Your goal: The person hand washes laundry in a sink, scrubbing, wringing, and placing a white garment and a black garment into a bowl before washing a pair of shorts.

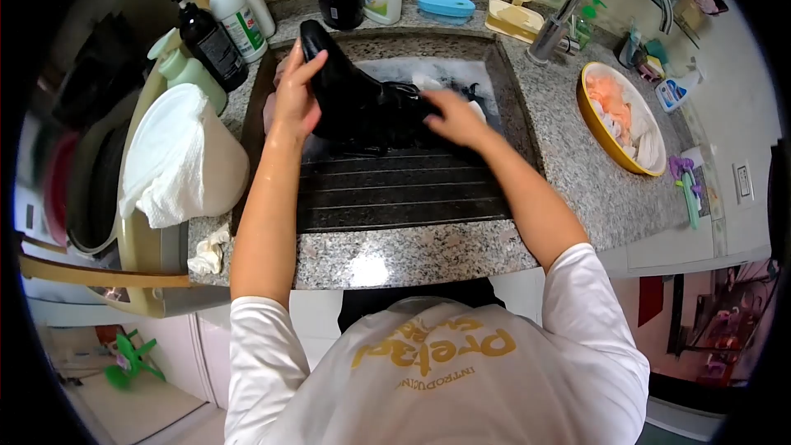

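Note:
A wet black cloth item (pixel 338 99) lies over the ridged washboard (pixel 395 189) of the sink, one end of it raised at the left. My left hand (pixel 298 91) holds that raised end, the fingers spread along its left side. At the right end of the black item is my right hand (pixel 457 118), blurred, its fingers bent onto the fabric; what lies beneath them is hard to make out. Behind the black item, soapy water (pixel 474 74) fills the back of the sink.
A white bucket (pixel 222 156) draped with a white cloth (pixel 175 173) stands left of the sink. Bottles (pixel 239 21), a blue brush (pixel 446 6) and a soap dish (pixel 514 20) line the back. The faucet (pixel 564 21) and a yellow basin (pixel 595 122) are at the right.

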Tool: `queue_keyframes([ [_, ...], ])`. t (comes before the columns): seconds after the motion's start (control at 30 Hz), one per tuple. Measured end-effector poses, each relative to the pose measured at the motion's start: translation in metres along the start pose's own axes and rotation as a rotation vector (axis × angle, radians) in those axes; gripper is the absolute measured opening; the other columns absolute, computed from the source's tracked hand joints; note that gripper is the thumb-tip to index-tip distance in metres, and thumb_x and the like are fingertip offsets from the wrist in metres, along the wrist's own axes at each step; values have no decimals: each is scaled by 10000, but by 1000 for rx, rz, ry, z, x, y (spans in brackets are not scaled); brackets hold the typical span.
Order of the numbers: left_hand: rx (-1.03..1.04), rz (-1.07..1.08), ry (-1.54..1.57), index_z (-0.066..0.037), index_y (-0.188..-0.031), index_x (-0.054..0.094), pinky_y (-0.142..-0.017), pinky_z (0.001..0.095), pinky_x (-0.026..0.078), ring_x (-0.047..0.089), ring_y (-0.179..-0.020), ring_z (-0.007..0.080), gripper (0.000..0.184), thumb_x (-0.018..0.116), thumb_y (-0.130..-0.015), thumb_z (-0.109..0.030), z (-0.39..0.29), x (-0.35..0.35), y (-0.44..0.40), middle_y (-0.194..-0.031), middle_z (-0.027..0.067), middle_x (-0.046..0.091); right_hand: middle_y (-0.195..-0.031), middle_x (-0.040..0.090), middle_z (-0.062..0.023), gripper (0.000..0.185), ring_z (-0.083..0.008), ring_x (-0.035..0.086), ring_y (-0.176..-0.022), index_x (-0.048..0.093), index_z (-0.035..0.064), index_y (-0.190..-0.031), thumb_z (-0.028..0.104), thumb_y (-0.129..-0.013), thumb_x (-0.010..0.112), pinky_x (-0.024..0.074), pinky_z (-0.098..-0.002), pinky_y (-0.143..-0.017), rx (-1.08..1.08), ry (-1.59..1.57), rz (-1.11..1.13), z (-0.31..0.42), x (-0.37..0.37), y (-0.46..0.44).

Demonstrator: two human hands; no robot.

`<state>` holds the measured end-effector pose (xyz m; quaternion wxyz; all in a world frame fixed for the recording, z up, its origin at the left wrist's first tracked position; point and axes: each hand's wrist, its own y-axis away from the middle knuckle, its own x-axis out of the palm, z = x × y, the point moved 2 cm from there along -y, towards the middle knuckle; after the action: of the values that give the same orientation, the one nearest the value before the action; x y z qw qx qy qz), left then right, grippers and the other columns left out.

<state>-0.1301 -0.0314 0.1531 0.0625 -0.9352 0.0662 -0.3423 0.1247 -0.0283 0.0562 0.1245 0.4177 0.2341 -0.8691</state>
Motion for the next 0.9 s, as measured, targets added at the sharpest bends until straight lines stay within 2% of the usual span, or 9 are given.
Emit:
queue_keyframes([
  [0.1,-31,111,43,-89,-1264,388,-847,281,408,514,-965,154,482,517,-806,-16,1,15,7,-1088,30,521,-1246,418,-154,742,-290,364,-1186,245,86,-1333,223,-725,647,270,-415,-1005,-252,76,191,36,40,7],
  [0.23,77,79,63,-76,-1273,365,-863,325,407,510,-1001,195,457,474,-832,-27,-9,6,8,-1145,67,506,-985,579,-126,408,-298,486,-1009,491,90,-1129,199,-747,585,393,-419,-834,12,348,400,43,43,-2],
  [0.37,52,-265,-289,-45,-1157,481,-826,283,413,520,-957,172,367,542,-795,-47,-14,-25,1,-1038,57,556,-668,594,-101,210,-220,566,-617,603,57,-933,113,-743,532,452,-335,-602,194,-176,183,24,17,-8],
  [0.47,-19,-322,-880,-21,-1104,530,-814,271,399,530,-959,192,360,585,-755,-93,4,-44,-1,-1069,91,559,-709,580,-35,205,-151,555,-669,596,33,-941,136,-772,541,450,-298,-617,360,-699,98,25,-3,-9],
  [0.53,-9,-206,-1163,-10,-1100,530,-858,308,387,514,-1019,260,429,622,-710,-163,28,-66,-14,-1102,160,541,-732,581,-37,235,-148,557,-699,590,40,-966,181,-779,571,466,-283,-650,530,-965,-107,4,-11,-12],
  [0.63,102,-178,-1532,-32,-1087,524,-925,372,356,431,-1087,362,445,621,-686,-198,35,-50,-3,-1205,212,393,-1017,571,-153,372,-277,567,-890,534,7,-1057,255,-781,565,454,-391,-786,505,227,-343,-66,-9,2],
  [0.73,301,45,-1582,-46,-1128,483,-928,369,353,402,-1109,367,489,640,-680,-167,49,-29,4,-1185,203,396,-1111,518,-206,447,-329,523,-990,506,-20,-1089,256,-745,582,426,-401,-837,810,349,-34,-84,8,21],
  [0.83,133,501,-1401,-34,-1134,481,-876,353,396,474,-1013,325,488,649,-693,-157,68,-13,11,-1107,188,464,-1088,524,-221,536,-342,514,-1000,477,-19,-1116,283,-705,641,425,-392,-808,676,70,275,-58,6,7],
  [0.9,-92,644,-1325,-34,-1183,447,-827,326,426,522,-916,267,558,673,-696,-188,76,0,22,-1074,178,490,-1009,556,-175,507,-297,553,-866,488,-19,-1082,266,-699,659,439,-369,-732,610,-243,246,-30,16,3],
])
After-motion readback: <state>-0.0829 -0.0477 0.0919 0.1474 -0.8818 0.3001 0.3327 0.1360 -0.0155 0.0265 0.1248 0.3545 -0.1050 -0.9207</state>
